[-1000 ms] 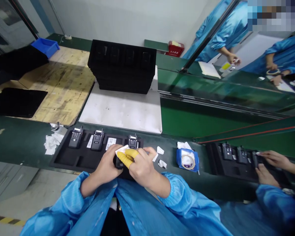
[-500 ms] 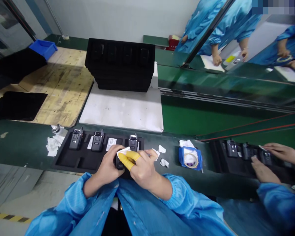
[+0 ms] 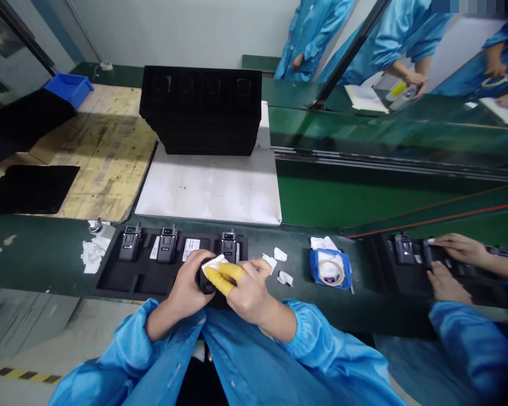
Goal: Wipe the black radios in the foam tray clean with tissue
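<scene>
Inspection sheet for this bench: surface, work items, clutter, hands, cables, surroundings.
Surface: green bench, pale marks at far left.
Work items: three black devices in a black tray; fourth device held.
Clutter: crumpled white paper left of the tray; paper scraps and blue box to its right.
Hands: left hand grips the fourth device; right hand, yellow finger covers on, holds a white wipe against it.
Cables: possible thin cable by far-left pole.
Surroundings: stacked black trays ahead; co-workers beyond and right.

3 handsets (image 3: 166, 246) in the tray (image 3: 115, 276), tissue (image 3: 93, 255) at left, box (image 3: 314, 267) at right.
</scene>
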The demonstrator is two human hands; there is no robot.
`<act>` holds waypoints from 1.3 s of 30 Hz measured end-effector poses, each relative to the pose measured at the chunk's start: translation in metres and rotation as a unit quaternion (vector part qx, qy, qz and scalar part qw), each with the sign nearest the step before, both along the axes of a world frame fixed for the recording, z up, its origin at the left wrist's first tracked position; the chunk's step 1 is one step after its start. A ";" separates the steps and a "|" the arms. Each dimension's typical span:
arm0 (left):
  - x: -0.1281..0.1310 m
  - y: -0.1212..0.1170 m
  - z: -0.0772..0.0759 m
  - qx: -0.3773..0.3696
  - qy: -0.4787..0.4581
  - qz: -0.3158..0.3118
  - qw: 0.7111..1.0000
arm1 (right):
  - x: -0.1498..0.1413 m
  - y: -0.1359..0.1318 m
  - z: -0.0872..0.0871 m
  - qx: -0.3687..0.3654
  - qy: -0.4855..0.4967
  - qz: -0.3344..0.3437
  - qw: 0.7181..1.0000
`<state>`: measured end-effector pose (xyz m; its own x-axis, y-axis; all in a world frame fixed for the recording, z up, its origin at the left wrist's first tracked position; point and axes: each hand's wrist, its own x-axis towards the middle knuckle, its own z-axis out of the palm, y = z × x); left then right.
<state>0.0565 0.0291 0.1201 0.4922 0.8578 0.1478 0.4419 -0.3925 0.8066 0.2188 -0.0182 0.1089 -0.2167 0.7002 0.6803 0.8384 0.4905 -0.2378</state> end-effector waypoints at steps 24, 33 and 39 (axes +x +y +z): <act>0.004 0.080 -0.096 -0.057 0.408 0.170 0.895 | 0.046 -0.006 -0.041 -0.065 0.045 -0.178 0.981; 0.032 0.059 -0.084 0.027 0.444 0.104 0.889 | 0.055 -0.012 -0.048 -0.089 0.060 -0.208 0.972; 0.086 0.037 -0.101 -0.043 0.421 0.050 0.904 | 0.048 -0.011 -0.042 -0.080 0.067 -0.192 0.976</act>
<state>0.1420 0.0666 0.0194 0.3183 0.8948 -0.3131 0.9439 -0.2685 0.1922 0.2665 -0.0287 0.0671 0.1663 0.8115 0.5602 0.9090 0.0941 -0.4061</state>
